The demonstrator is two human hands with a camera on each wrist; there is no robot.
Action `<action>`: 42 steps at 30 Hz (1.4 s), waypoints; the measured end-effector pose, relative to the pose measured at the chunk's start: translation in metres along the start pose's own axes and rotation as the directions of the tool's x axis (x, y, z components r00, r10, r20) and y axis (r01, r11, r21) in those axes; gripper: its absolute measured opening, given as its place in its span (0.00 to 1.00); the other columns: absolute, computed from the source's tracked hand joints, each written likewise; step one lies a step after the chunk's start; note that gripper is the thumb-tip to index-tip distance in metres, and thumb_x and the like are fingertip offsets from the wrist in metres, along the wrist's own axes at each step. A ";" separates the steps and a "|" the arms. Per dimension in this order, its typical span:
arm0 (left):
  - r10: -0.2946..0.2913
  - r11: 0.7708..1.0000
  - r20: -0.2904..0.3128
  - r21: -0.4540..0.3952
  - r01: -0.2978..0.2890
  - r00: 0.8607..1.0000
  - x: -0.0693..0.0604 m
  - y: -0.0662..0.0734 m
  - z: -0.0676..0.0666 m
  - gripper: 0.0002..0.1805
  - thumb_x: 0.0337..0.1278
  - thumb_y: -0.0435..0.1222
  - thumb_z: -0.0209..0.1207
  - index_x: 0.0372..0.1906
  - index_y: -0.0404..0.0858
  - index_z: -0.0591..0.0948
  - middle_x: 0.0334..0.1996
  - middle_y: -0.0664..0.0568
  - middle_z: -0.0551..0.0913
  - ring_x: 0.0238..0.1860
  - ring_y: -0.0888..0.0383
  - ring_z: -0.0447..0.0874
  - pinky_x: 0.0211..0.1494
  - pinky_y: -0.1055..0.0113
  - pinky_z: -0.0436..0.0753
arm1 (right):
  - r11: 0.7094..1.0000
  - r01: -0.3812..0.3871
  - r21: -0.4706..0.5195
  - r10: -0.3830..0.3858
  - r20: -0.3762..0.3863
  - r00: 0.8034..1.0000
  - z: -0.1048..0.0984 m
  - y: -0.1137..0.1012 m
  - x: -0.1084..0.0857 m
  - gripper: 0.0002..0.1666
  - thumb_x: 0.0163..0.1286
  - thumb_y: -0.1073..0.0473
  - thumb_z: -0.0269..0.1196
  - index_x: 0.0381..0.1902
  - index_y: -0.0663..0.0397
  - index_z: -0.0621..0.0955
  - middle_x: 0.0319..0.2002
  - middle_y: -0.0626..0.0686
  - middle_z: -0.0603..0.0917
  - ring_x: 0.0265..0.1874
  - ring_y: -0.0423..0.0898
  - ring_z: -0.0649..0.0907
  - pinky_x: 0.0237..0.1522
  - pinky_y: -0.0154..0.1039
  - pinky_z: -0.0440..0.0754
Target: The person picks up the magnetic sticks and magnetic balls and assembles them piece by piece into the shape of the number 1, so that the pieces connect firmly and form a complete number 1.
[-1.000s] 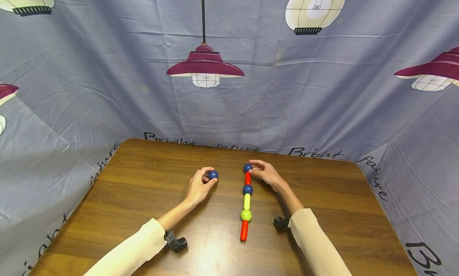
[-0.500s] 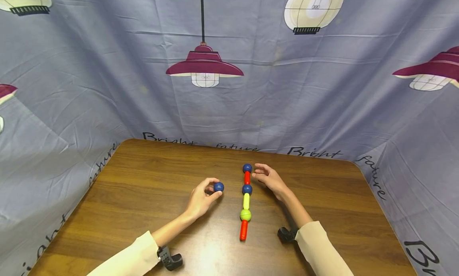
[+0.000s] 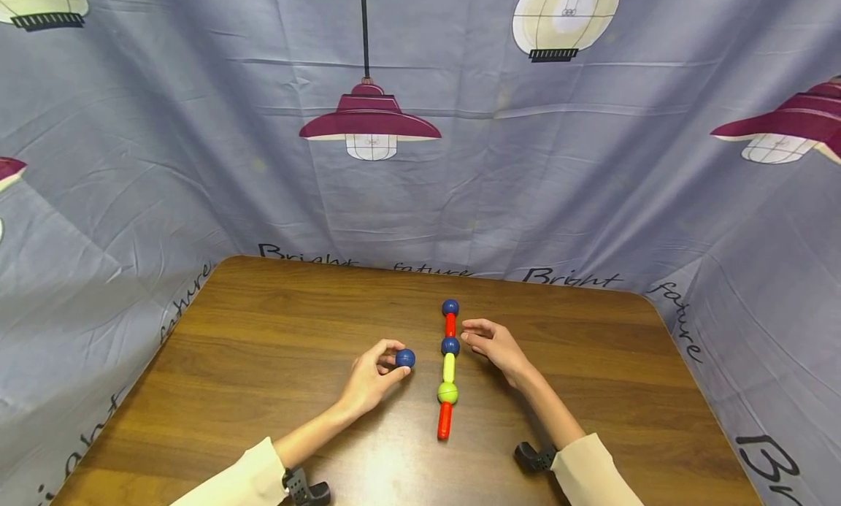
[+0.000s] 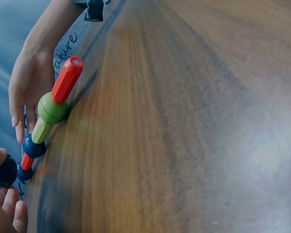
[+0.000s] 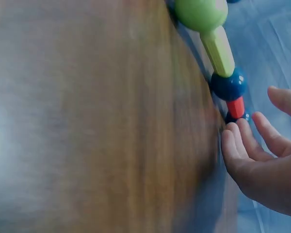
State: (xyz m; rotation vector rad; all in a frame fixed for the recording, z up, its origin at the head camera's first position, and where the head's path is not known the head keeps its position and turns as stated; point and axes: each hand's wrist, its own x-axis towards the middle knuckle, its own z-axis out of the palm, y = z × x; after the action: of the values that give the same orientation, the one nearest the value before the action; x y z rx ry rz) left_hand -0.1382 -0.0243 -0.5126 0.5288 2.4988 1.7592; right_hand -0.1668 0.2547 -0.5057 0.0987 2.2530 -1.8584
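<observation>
My left hand (image 3: 369, 380) pinches a loose blue ball (image 3: 405, 358) between thumb and fingers, left of a line of joined balls and rods. From far to near, that line has a blue ball (image 3: 450, 307), a red rod (image 3: 450, 325), a second blue ball (image 3: 450, 346), a yellow-green rod (image 3: 449, 368), a green ball (image 3: 447, 393) and a red rod (image 3: 444, 421). Just right of the line, my right hand (image 3: 499, 351) holds nothing, its fingers loosely bent. The right wrist view shows the right hand's fingers (image 5: 250, 141) spread beside the far end.
The pieces lie on a brown wooden table (image 3: 282, 316). Behind and around it hangs a grey-blue curtain (image 3: 407, 207) printed with lamps and lettering. Each wrist carries a black camera mount, the right one (image 3: 534, 458) low over the table.
The left hand has carried its blue ball nearer and slightly right. The right hand has let go of the line's far end and drawn back toward me. The line stays in place.
</observation>
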 end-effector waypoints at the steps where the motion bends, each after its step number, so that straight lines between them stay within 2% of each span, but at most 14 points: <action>1: 0.002 1.000 0.007 -0.005 -0.002 1.000 -0.001 0.000 0.000 0.17 0.56 0.32 0.69 0.51 0.38 0.81 0.43 0.48 0.85 0.45 0.50 0.84 0.44 0.65 0.81 | 1.000 -0.001 -0.002 0.001 -0.005 1.000 0.001 0.000 -0.003 0.26 0.72 0.59 0.63 0.63 0.68 0.75 0.56 0.63 0.80 0.54 0.54 0.80 0.60 0.51 0.77; 7: -0.009 0.997 0.052 -0.071 0.013 0.999 -0.005 0.002 0.004 0.17 0.56 0.28 0.69 0.50 0.34 0.80 0.45 0.43 0.84 0.45 0.48 0.84 0.46 0.66 0.83 | 0.999 -0.026 -0.019 0.025 -0.054 0.998 0.005 0.001 -0.019 0.23 0.71 0.59 0.65 0.58 0.68 0.78 0.51 0.60 0.83 0.51 0.53 0.82 0.56 0.48 0.80; 12: -0.028 0.993 0.087 -0.112 0.038 0.996 -0.010 0.013 0.006 0.17 0.54 0.22 0.66 0.50 0.28 0.78 0.44 0.37 0.84 0.45 0.42 0.82 0.49 0.56 0.84 | 0.999 -0.028 -0.038 0.025 -0.074 0.997 0.008 0.001 -0.033 0.21 0.69 0.60 0.66 0.55 0.67 0.80 0.49 0.59 0.84 0.49 0.52 0.83 0.52 0.47 0.82; 15: -0.016 0.993 0.109 -0.111 0.028 0.994 -0.014 0.016 0.007 0.17 0.54 0.24 0.68 0.49 0.30 0.79 0.44 0.40 0.84 0.45 0.45 0.82 0.51 0.54 0.83 | 0.999 -0.036 -0.035 0.033 -0.084 0.996 0.009 0.002 -0.041 0.20 0.69 0.61 0.66 0.55 0.67 0.81 0.47 0.59 0.85 0.47 0.51 0.83 0.52 0.46 0.82; 19: 0.007 0.992 0.145 -0.124 0.011 0.989 -0.019 0.013 0.007 0.17 0.55 0.29 0.69 0.49 0.35 0.79 0.44 0.45 0.84 0.46 0.49 0.83 0.53 0.56 0.82 | 0.999 -0.043 -0.029 0.040 -0.087 0.995 0.010 0.003 -0.051 0.20 0.69 0.62 0.65 0.54 0.69 0.80 0.46 0.59 0.85 0.46 0.52 0.84 0.51 0.46 0.83; 26: 0.015 0.988 0.206 -0.152 0.017 0.978 -0.030 0.013 0.006 0.18 0.56 0.31 0.70 0.51 0.36 0.78 0.46 0.46 0.83 0.47 0.49 0.82 0.55 0.56 0.81 | 0.996 -0.078 -0.030 0.077 -0.049 0.996 0.009 0.007 -0.071 0.22 0.69 0.60 0.65 0.55 0.72 0.78 0.45 0.59 0.85 0.44 0.52 0.84 0.48 0.46 0.84; 34: -0.004 0.990 0.228 -0.136 0.036 0.974 -0.039 0.009 0.007 0.19 0.55 0.31 0.70 0.50 0.36 0.78 0.45 0.47 0.83 0.47 0.49 0.82 0.53 0.56 0.82 | 0.993 -0.115 -0.026 0.115 -0.011 0.993 0.012 0.013 -0.087 0.24 0.68 0.57 0.67 0.52 0.72 0.78 0.43 0.59 0.86 0.42 0.51 0.85 0.46 0.44 0.85; 42: 0.007 0.993 0.254 -0.115 0.024 0.967 -0.049 0.007 0.011 0.18 0.56 0.31 0.70 0.50 0.37 0.77 0.46 0.48 0.84 0.47 0.51 0.83 0.52 0.57 0.82 | 0.990 -0.139 0.021 0.138 0.031 0.990 0.021 0.015 -0.101 0.21 0.67 0.59 0.66 0.50 0.73 0.79 0.40 0.58 0.87 0.38 0.50 0.86 0.41 0.44 0.86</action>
State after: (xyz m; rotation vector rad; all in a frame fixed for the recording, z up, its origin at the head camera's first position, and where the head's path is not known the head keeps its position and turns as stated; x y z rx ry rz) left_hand -0.0880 -0.0271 -0.5180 0.6858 2.2080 1.6998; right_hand -0.0633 0.2461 -0.5029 0.2239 2.1471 -1.8026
